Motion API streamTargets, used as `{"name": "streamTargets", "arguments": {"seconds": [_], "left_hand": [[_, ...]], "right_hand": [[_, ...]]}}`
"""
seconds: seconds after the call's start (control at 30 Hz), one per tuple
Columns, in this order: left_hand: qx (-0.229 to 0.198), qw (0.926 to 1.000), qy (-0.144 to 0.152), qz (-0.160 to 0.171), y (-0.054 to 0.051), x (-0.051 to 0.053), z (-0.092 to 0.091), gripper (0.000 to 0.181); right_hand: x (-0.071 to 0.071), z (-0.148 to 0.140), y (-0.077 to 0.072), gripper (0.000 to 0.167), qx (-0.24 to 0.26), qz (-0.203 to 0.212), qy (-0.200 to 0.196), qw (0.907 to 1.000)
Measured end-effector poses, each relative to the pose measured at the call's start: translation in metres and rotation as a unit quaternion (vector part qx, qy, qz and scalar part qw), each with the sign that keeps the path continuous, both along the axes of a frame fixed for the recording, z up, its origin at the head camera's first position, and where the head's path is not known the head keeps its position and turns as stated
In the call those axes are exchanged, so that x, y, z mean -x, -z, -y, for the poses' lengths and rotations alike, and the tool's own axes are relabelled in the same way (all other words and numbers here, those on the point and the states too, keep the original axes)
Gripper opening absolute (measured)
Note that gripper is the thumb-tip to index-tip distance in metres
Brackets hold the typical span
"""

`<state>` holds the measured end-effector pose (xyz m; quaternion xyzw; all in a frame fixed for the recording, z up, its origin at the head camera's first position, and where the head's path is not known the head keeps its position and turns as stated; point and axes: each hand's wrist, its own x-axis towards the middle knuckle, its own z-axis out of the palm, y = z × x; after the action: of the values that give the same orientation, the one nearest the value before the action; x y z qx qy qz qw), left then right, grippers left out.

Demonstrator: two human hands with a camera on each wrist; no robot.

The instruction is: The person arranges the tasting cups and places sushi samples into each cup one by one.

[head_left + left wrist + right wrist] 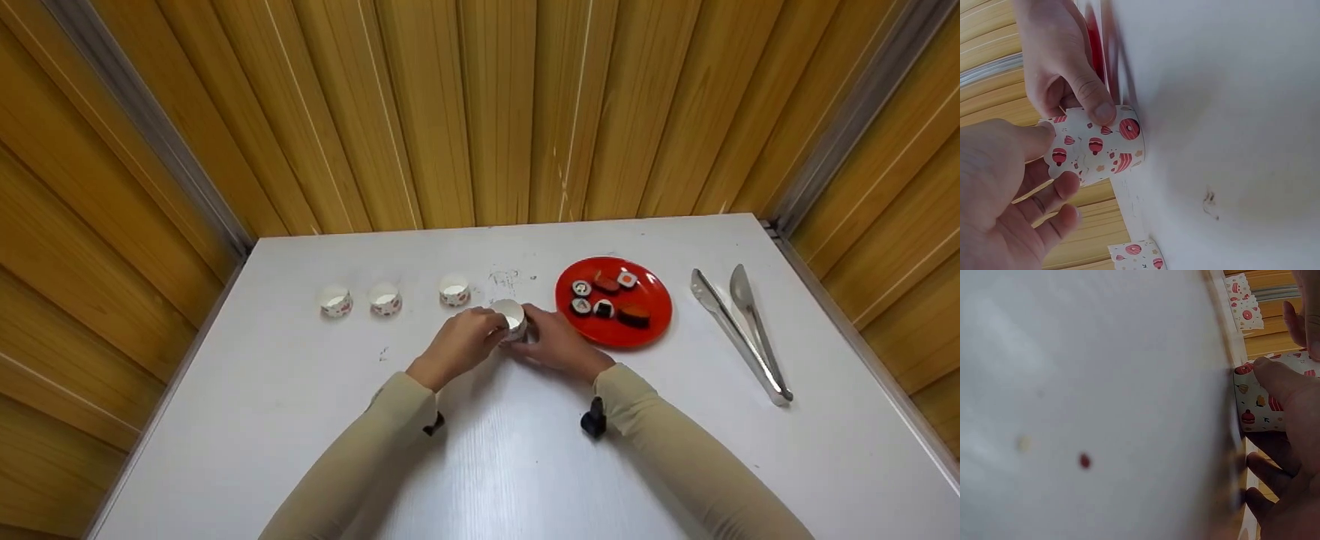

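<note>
A stack of nested white paper baking cups (1098,143), printed with red donuts and cakes, stands on the table between both hands. My left hand (466,339) pinches the scalloped upper rim between thumb and fingers. Lower down, my right hand (561,343) grips the stack near its base, with its thumb (1095,98) across the printed side. The right fingers are partly hidden behind the cups in the left wrist view. How many cups are nested cannot be told. Just left of the hands stands a single baking cup (454,291).
Two more baking cups, one left (335,302) and one nearer (385,300), stand further left. A red plate (652,330) with several sushi pieces lies close to the right hand. Metal tongs (739,337) lie at the right. A wood-patterned wall (495,112) rises behind the white table (262,435).
</note>
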<state>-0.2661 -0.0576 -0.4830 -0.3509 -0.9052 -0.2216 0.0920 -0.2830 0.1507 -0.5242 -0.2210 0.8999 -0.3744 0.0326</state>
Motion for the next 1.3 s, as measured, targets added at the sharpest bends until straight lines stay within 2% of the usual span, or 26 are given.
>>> {"name": "streamTargets", "arguments": {"seconds": [0.23,0.4,0.57,0.73,1.0,1.3], "left_hand": [[-0.043,0.999,0.006,-0.013,-0.006,-0.003,0.01,0.008],[-0.064,0.9976,-0.008,-0.026,-0.011,-0.005,0.021,0.008],[-0.079,0.9954,-0.028,-0.047,-0.014,-0.007,0.036,0.006],[-0.09,0.9935,-0.039,-0.058,-0.011,-0.008,0.053,0.004],[-0.082,0.9918,-0.072,-0.067,-0.005,-0.011,0.078,0.005],[-0.079,0.9897,-0.104,-0.059,0.0,-0.016,0.106,0.006]], "right_hand": [[0.0,0.001,0.001,0.054,-0.001,0.001,-0.001,1.0],[0.0,0.001,0.0,0.054,0.016,0.02,0.003,0.9997],[0.001,0.001,0.001,0.055,0.027,0.017,-0.003,0.9995],[0.001,0.001,0.002,0.056,0.019,0.017,-0.004,0.9997],[0.002,0.002,0.002,0.06,-0.003,0.019,0.007,0.9998],[0.001,0.006,-0.001,0.065,-0.02,0.013,0.002,0.9997]]}}
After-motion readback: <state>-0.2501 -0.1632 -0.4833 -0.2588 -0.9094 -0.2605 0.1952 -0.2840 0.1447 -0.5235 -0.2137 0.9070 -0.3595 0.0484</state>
